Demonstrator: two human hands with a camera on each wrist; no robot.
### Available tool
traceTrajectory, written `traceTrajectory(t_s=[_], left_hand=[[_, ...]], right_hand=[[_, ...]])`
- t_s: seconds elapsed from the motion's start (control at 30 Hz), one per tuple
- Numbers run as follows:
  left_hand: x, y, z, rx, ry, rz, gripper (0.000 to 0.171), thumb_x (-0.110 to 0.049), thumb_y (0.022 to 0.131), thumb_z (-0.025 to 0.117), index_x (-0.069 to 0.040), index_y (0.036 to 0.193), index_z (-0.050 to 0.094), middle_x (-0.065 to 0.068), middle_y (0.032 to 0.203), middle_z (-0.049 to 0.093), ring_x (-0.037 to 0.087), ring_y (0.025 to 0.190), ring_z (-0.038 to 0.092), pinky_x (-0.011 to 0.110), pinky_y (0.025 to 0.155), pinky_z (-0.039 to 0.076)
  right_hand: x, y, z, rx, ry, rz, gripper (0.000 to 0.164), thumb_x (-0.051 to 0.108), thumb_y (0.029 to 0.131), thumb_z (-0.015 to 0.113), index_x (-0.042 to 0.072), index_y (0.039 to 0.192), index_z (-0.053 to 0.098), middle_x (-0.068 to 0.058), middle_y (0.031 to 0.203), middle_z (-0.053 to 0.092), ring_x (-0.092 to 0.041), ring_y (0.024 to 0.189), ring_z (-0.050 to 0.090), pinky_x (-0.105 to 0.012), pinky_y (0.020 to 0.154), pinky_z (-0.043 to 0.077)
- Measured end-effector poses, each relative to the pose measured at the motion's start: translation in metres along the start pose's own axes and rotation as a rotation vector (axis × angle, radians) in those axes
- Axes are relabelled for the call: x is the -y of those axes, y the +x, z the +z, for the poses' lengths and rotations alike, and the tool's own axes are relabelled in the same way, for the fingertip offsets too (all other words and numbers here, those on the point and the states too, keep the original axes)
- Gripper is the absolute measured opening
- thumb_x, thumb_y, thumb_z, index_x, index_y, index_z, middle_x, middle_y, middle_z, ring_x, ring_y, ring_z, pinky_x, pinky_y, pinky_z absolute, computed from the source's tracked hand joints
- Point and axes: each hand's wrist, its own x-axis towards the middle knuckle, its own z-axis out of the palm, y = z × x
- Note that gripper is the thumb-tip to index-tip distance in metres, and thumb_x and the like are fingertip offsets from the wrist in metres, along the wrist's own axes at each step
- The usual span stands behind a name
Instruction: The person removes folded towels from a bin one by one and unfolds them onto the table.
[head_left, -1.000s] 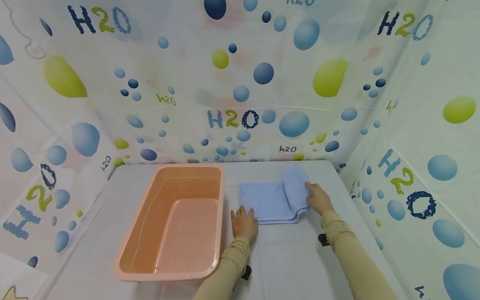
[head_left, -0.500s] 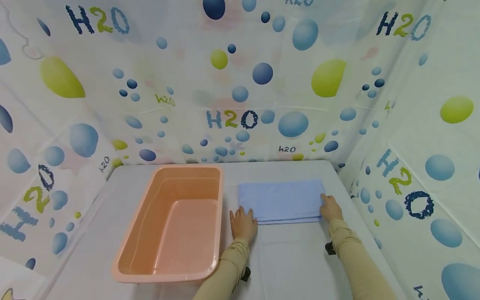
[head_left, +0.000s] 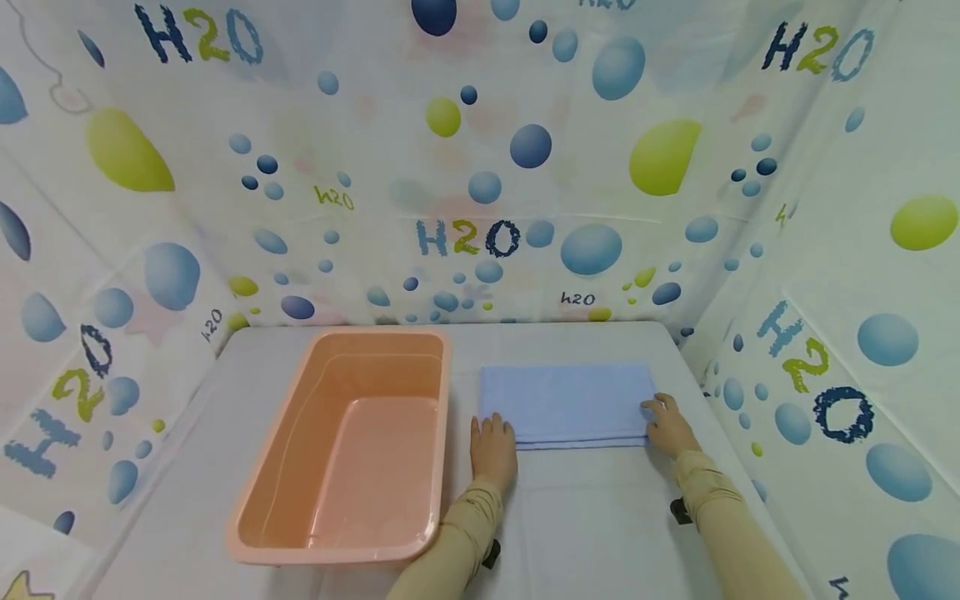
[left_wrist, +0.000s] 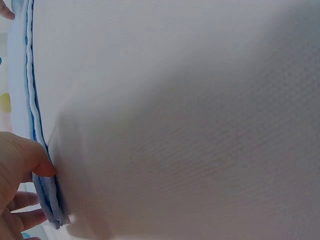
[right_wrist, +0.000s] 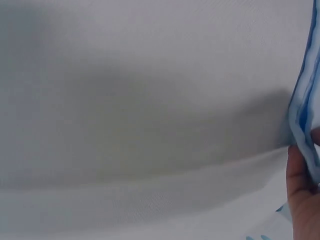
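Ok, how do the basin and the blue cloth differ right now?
Colour: the basin is peach, the cloth light blue.
Form: the basin is open with raised walls; the cloth lies folded flat.
Direction: the basin's long sides run away from the person, the cloth's run across.
Handling: left hand and right hand hold the cloth; neither holds the basin.
Both rest on the white table.
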Motion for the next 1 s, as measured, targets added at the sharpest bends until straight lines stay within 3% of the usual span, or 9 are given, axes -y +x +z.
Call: traceTrajectory(t_s=[0.13, 0.27, 0.37, 0.53, 0.63, 0.77, 1.0], left_hand=[[0.000, 0.002, 0.001, -0.021, 0.018, 0.010, 0.028, -0.014, 0.090, 0.049, -0.009, 0.112, 0.065, 0.007, 0.112, 0.061, 0.024, 0.107, 0.056, 0.043, 0.104, 0.039], [0.002, 0.003, 0.002, -0.060, 0.020, 0.029, 0.025, -0.011, 0.089, 0.051, -0.007, 0.108, 0.067, 0.007, 0.099, 0.060, 0.022, 0.094, 0.058, 0.034, 0.089, 0.049], [0.003, 0.002, 0.001, -0.066, 0.006, 0.048, 0.024, -0.009, 0.088, 0.054, -0.005, 0.108, 0.067, 0.007, 0.097, 0.061, 0.021, 0.090, 0.058, 0.029, 0.081, 0.051], [0.004, 0.000, 0.001, -0.065, 0.013, 0.074, 0.025, -0.009, 0.088, 0.055, -0.006, 0.110, 0.066, 0.007, 0.099, 0.063, 0.020, 0.092, 0.059, 0.027, 0.083, 0.052], [0.005, -0.001, 0.002, -0.110, 0.022, 0.089, 0.023, -0.009, 0.087, 0.054, -0.006, 0.104, 0.069, 0.006, 0.095, 0.064, 0.019, 0.089, 0.059, 0.026, 0.080, 0.052], [0.007, -0.001, 0.004, -0.161, 0.023, 0.118, 0.018, -0.008, 0.085, 0.055, -0.007, 0.093, 0.070, 0.004, 0.088, 0.063, 0.018, 0.083, 0.058, 0.025, 0.074, 0.051], [0.008, -0.001, 0.006, -0.146, 0.022, 0.159, 0.011, -0.010, 0.084, 0.056, -0.009, 0.086, 0.067, 0.003, 0.083, 0.060, 0.018, 0.077, 0.058, 0.027, 0.069, 0.051]], right_hand=[[-0.008, -0.001, -0.001, 0.013, -0.026, -0.119, 0.040, -0.008, 0.070, 0.052, -0.005, 0.109, 0.061, -0.033, 0.125, 0.046, -0.054, 0.110, 0.050, -0.058, 0.090, 0.043], [-0.011, -0.006, -0.002, 0.042, -0.047, -0.153, 0.046, -0.013, 0.063, 0.052, -0.005, 0.107, 0.064, -0.030, 0.116, 0.053, -0.052, 0.107, 0.052, -0.058, 0.090, 0.044], [-0.011, -0.012, -0.004, 0.036, -0.091, -0.182, 0.047, -0.013, 0.064, 0.053, -0.004, 0.109, 0.064, -0.028, 0.115, 0.055, -0.050, 0.103, 0.054, -0.057, 0.088, 0.045], [-0.011, -0.019, -0.005, -0.095, -0.272, -0.295, 0.035, -0.007, 0.073, 0.063, 0.002, 0.106, 0.068, -0.020, 0.109, 0.063, -0.044, 0.102, 0.055, -0.056, 0.087, 0.046], [-0.012, -0.022, -0.003, -0.168, -0.381, -0.341, 0.030, -0.002, 0.075, 0.068, 0.005, 0.103, 0.069, -0.015, 0.105, 0.067, -0.041, 0.108, 0.056, -0.055, 0.091, 0.044], [-0.015, -0.024, -0.001, -0.145, -0.416, -0.345, 0.028, -0.002, 0.077, 0.067, 0.003, 0.105, 0.067, -0.015, 0.104, 0.068, -0.037, 0.104, 0.060, -0.049, 0.091, 0.047], [-0.017, -0.025, -0.001, -0.068, -0.395, -0.289, 0.027, -0.005, 0.078, 0.064, 0.000, 0.104, 0.066, -0.018, 0.103, 0.068, -0.035, 0.096, 0.064, -0.045, 0.086, 0.051]])
